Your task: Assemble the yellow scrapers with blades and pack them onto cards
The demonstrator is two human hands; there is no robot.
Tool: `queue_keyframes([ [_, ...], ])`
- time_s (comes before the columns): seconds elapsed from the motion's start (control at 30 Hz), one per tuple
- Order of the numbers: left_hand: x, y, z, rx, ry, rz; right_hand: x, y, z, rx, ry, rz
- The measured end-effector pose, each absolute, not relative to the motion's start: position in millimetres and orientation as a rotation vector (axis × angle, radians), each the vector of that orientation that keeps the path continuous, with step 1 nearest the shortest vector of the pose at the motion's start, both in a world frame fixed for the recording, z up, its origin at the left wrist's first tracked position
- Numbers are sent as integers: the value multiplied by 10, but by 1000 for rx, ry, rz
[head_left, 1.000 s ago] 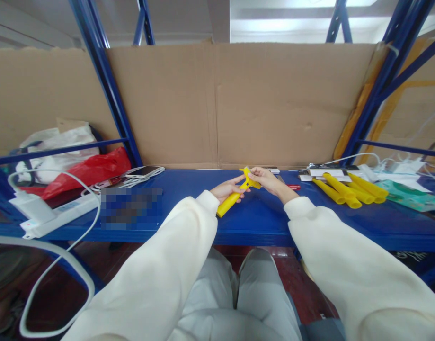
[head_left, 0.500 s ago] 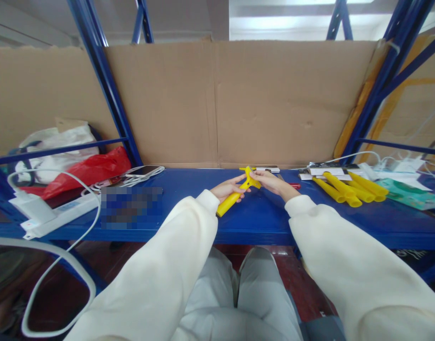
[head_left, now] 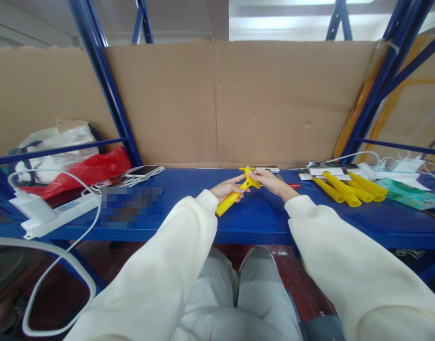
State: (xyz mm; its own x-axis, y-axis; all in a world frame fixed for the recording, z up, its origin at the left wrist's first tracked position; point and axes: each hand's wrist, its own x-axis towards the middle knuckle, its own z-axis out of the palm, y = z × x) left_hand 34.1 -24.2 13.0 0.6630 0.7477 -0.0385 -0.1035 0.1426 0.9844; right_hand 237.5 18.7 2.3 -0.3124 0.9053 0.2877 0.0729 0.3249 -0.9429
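In front of me, above the blue tabletop, is a yellow scraper-like tool [head_left: 228,203] with a round handle and a forked, flared head. My left hand [head_left: 227,189] is closed around the upper handle, just below the head. At the head's right side, my right hand [head_left: 272,182] pinches the edge with thumb and fingers. Part of the head is hidden behind these fingers, so I cannot make out whether a small piece is held there too. A thin yellow piece and a white-and-dark strip [head_left: 269,169] lie just behind my hands. Beside my right wrist lies a red object [head_left: 294,186].
Several yellow handles [head_left: 345,190] lie at the right, near white boxes [head_left: 329,171] and a green plastic packet [head_left: 405,192]. Left are a phone [head_left: 146,171], a power strip [head_left: 66,213], cables and a red bag [head_left: 93,170]. Cardboard [head_left: 167,104] stands behind the blue table [head_left: 189,177].
Both hands stay almost in place on the yellow tool. Its handle end has shifted very slightly to the left.
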Motion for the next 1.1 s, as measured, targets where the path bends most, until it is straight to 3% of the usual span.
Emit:
queue_keyframes([
  [0.43, 360, -278, 169, 1264, 652, 749, 2520, 227, 106, -1018, -1603, 977],
  [0.77, 280, -145, 205, 1160, 1030, 1017, 3215, 457, 25, -1498, -1951, 128],
  [1.1, 306, -180, 225, 1195, 1236, 1011, 3472, 372, 12, -1794, -2144, 188],
])
